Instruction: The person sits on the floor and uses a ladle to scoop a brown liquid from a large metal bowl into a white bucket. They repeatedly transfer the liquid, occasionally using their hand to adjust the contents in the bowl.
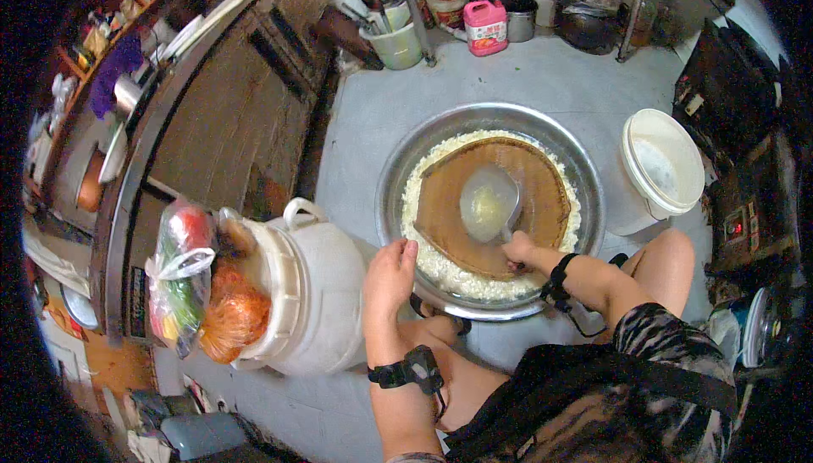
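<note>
In front of me a wide metal basin (390,171) stands on the floor. White crumbly curds (416,209) ring its inside. A round brown sieve or woven basket (540,171) sits among them, its fine bottom facing up at me. My right hand (522,250) grips the handle of a large ladle (489,199) over the sieve. Something pale and yellowish shows in the ladle's bowl; I cannot tell how full it is. My left hand (389,276) is empty at the basin's near left rim, thumb beside the fingers. Whether it touches the rim is unclear.
A white bucket (667,161) stands right of the basin. On my left is a large white lidded barrel (330,298) with bagged food (235,310) on top. A pink jug (486,28), a tub of utensils (392,47) and pots line the back. A wooden cabinet (222,114) runs along the left.
</note>
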`<state>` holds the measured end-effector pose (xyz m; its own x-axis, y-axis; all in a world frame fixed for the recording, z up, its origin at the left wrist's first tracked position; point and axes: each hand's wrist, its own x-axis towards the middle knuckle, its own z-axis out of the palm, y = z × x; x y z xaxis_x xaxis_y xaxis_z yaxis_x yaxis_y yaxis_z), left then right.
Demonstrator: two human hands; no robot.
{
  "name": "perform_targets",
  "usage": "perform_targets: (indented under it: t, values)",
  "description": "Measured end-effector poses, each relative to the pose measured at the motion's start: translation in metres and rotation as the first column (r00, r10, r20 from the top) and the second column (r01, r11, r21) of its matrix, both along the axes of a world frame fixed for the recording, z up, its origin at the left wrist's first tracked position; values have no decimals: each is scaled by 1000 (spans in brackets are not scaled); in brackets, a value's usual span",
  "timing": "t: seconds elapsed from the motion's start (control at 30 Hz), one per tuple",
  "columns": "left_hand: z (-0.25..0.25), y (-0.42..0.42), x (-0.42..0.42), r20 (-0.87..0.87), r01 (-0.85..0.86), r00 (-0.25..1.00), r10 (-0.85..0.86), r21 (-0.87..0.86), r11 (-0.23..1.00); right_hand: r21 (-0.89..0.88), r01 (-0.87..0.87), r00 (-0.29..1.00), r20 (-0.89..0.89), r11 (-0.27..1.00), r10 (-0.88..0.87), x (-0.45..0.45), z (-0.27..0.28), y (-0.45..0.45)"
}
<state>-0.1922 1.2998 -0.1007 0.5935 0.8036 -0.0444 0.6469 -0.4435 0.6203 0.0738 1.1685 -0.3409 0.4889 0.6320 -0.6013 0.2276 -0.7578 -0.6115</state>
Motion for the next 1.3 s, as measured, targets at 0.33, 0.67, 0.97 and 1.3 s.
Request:
perform_targets:
  t: [0.33, 0.67, 0.97, 1.3]
  values:
    - [-2, -27, 35, -181, 24, 982, -52, -152, 988, 82, 415, 563, -806, 906, -185, 23, 181, -84]
    - [-99, 25, 0, -404, 16, 912, -71, -138, 990, 370, 689, 560, -818, 623, -134, 101, 267, -183]
    - [-96, -1, 29, -361, 37, 927, -102, -180, 983, 105, 980, 64, -971, 169, 229, 163, 261, -226]
    - [-48, -22, 33, -284, 121, 951, -124, -30, 992, 320, 913, 194, -887, 254, 420, 148, 264, -202]
